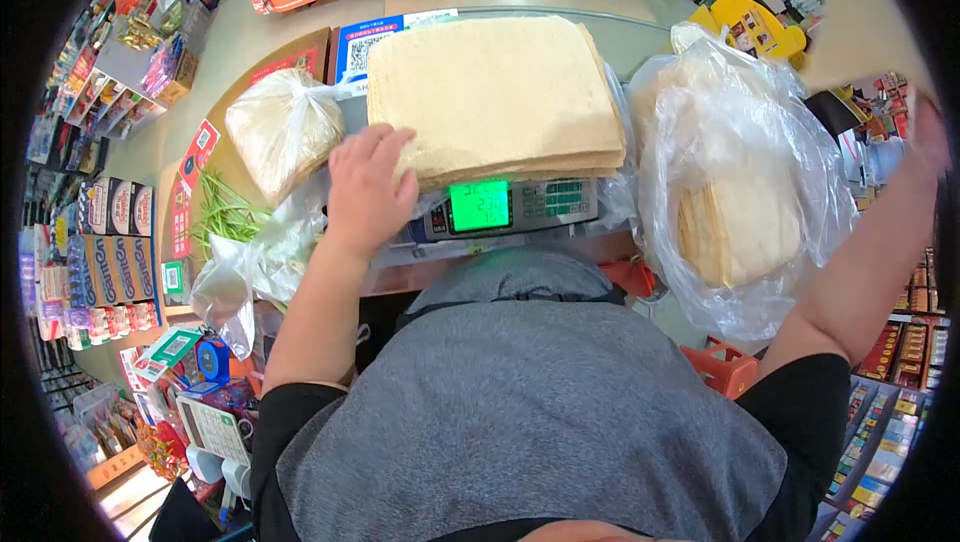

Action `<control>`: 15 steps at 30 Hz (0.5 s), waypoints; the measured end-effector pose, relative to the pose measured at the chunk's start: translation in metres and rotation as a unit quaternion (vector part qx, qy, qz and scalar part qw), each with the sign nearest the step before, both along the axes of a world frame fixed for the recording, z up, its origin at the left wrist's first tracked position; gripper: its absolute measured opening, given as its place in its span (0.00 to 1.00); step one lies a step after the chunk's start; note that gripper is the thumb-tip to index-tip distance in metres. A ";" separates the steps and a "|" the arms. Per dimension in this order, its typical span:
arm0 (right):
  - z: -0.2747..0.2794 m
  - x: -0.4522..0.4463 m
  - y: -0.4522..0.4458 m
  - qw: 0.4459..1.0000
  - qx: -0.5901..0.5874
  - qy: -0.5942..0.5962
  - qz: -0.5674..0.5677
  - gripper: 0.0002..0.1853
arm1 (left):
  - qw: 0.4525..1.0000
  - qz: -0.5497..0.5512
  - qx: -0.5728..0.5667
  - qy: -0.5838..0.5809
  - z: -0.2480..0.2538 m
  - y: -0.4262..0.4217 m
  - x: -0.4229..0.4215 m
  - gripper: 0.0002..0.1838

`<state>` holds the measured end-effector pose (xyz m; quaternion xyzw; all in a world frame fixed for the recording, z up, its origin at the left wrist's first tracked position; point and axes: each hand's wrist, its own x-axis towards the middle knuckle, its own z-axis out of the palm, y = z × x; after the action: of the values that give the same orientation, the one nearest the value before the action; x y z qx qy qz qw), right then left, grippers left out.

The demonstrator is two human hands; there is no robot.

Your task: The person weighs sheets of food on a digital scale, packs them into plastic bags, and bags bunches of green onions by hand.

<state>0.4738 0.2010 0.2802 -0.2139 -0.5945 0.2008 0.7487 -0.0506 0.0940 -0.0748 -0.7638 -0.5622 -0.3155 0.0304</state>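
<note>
A thick stack of flat, pale-yellow sheets point(495, 92) lies on a digital scale point(560, 199) with a lit green display. My left hand point(368, 182) rests at the stack's left front corner, fingers apart. My right hand point(928, 132) is raised at the far right, blurred, beside a blurred pale sheet point(865, 27); its fingers are smeared, so its grip is unclear. Right of the scale, an open clear plastic bag point(655, 177) holds more folded sheets point(745, 227). Left of the stack sits a tied plastic bag point(285, 127) of pale food.
Green stalks point(225, 212) and a crumpled clear bag point(225, 292) lie at the counter's left. A QR-code sign point(365, 52) stands behind. A yellow object point(750, 27) is at the back right. A calculator point(213, 429) and shelves of goods are at lower left.
</note>
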 end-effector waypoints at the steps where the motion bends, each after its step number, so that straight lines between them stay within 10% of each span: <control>1: 0.007 -0.008 -0.029 0.996 0.052 -0.063 0.027 0.18 | 1.000 0.000 0.009 -0.013 0.006 0.001 0.000 0.22; 7: 0.008 0.080 -0.103 0.973 -0.046 -0.029 -0.223 0.17 | 1.000 0.002 0.022 0.005 0.021 0.009 -0.004 0.19; 15: -0.079 0.088 -0.051 0.795 -0.206 -0.331 -0.465 0.14 | 0.998 -0.046 -0.047 0.019 0.021 0.001 -0.009 0.17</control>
<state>0.5620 0.1498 0.2016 -0.6670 -0.5796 -0.1368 0.4477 -0.0591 0.0948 -0.0534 -0.7952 -0.5404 -0.2748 -0.0092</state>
